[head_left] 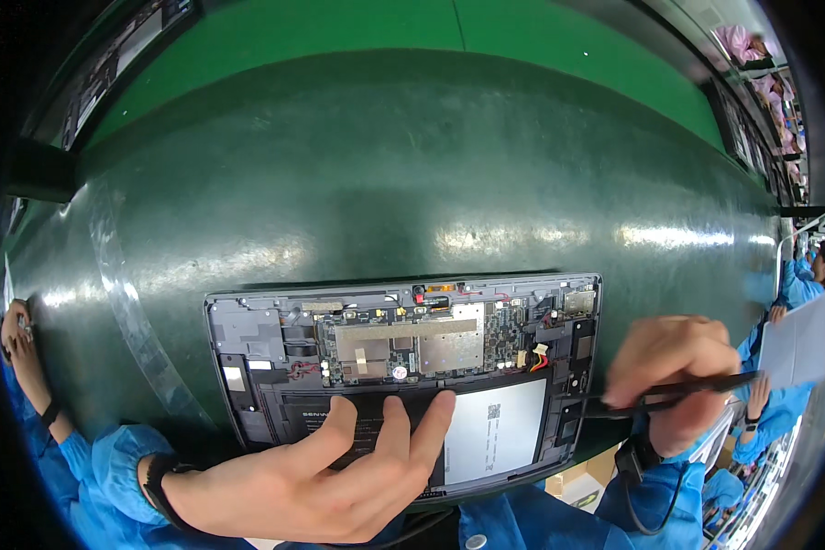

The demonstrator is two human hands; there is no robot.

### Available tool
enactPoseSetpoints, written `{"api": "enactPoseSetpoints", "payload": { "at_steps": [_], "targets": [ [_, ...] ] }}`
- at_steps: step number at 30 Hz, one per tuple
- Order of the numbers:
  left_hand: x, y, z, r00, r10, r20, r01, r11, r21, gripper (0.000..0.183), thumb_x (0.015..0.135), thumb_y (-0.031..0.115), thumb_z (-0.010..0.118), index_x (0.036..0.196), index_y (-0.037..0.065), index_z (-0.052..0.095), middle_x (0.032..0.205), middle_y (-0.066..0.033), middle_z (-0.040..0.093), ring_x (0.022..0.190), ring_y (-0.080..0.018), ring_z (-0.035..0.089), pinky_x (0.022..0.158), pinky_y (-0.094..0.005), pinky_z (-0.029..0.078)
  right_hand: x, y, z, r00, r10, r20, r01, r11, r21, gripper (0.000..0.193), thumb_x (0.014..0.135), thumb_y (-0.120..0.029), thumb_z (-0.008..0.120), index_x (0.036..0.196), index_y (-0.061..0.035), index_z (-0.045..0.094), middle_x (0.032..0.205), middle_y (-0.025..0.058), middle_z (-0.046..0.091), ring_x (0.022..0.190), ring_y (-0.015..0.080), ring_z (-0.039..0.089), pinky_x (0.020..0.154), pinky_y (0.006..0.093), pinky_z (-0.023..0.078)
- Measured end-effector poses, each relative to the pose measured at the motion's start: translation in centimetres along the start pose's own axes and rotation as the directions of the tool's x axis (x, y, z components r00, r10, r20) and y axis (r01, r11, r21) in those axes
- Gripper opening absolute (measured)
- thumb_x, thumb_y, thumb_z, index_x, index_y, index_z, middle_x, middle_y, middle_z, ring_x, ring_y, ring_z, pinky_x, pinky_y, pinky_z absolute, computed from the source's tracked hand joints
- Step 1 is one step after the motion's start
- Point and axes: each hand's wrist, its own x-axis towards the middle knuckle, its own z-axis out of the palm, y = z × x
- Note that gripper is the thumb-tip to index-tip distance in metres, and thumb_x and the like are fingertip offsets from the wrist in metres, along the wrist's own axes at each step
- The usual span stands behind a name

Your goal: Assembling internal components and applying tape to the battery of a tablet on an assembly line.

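An opened tablet (pixel 394 298) lies on the green table with its inside facing up. Its circuit board (pixel 500 339) runs along the upper half, and a black battery with a white label (pixel 497 426) fills the lower half. My left hand (pixel 330 481) rests over the battery, fingers spread and fingertips touching its upper edge. In my right hand (pixel 669 362), slightly blurred, are black tweezers (pixel 697 392). Their thin tips point left to the tablet's right side, close to the battery's right edge; whether they touch it I cannot tell.
A strip of clear tape (pixel 137 316) runs along the table at left. Another person's hand (pixel 16 332) is at the far left edge. At right, a co-worker in blue holds a grey panel (pixel 796 341). A cardboard box (pixel 585 481) sits below the table edge.
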Motion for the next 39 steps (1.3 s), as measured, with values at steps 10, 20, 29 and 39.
{"api": "enactPoseSetpoints", "payload": {
  "at_steps": [10, 20, 29, 39],
  "targets": [
    [-0.3, 0.0, -0.7, 0.998, -0.029, 0.054, 0.029, 1.0, 0.011, 0.032, 0.096, 0.024, 0.054, 0.118, 0.012, 0.074, 0.133, -0.0077, 0.068, 0.097, -0.0184, 0.063, 0.083, -0.0337, 0.046, 1.7, -1.1, 2.3, 0.914, 0.401, 0.068, -0.39, 0.912, -0.128, 0.027, 0.072, -0.006, 0.089, 0.091, 0.0071, 0.076, 0.074, 0.0166, 0.074, 0.062, 0.0199, 0.071, 0.059, 0.0248, 0.053],
    [-0.2, -0.1, -0.6, 0.997, -0.07, 0.028, 0.071, 0.997, -0.01, 0.032, 0.096, 0.027, 0.055, 0.117, 0.013, 0.073, 0.132, -0.004, 0.067, 0.101, -0.0193, 0.062, 0.083, -0.0341, 0.046, 1.7, -1.2, 1.0, 0.977, 0.149, 0.153, -0.043, 0.838, -0.543, 0.023, 0.073, -0.013, 0.091, 0.091, -0.0044, 0.08, 0.062, 0.0074, 0.066, 0.049, 0.0174, 0.063, 0.044, 0.0277, 0.044],
    [-0.3, -0.2, -0.3, 1.0, 0.001, -0.008, 0.0, 0.999, 0.055, 0.031, 0.097, 0.027, 0.055, 0.116, 0.009, 0.073, 0.128, -0.0019, 0.066, 0.105, -0.0186, 0.06, 0.083, -0.034, 0.049, 1.6, -1.5, 2.2, 0.933, 0.354, 0.065, -0.291, 0.847, -0.445, 0.017, 0.079, -0.011, 0.087, 0.089, -0.0007, 0.078, 0.072, 0.0106, 0.073, 0.053, 0.0177, 0.068, 0.048, 0.0266, 0.05],
    [-0.5, -0.2, -0.1, 0.999, 0.016, -0.035, -0.014, 0.997, 0.071, 0.029, 0.096, 0.029, 0.056, 0.112, 0.011, 0.073, 0.125, -0.0013, 0.066, 0.103, -0.0176, 0.06, 0.083, -0.033, 0.047, 1.6, -1.6, 2.7, 0.862, 0.507, 0.022, -0.469, 0.813, -0.344, 0.009, 0.084, -0.007, 0.081, 0.086, -0.0002, 0.077, 0.075, 0.0109, 0.074, 0.063, 0.0195, 0.073, 0.056, 0.0283, 0.055]
  ]
}}
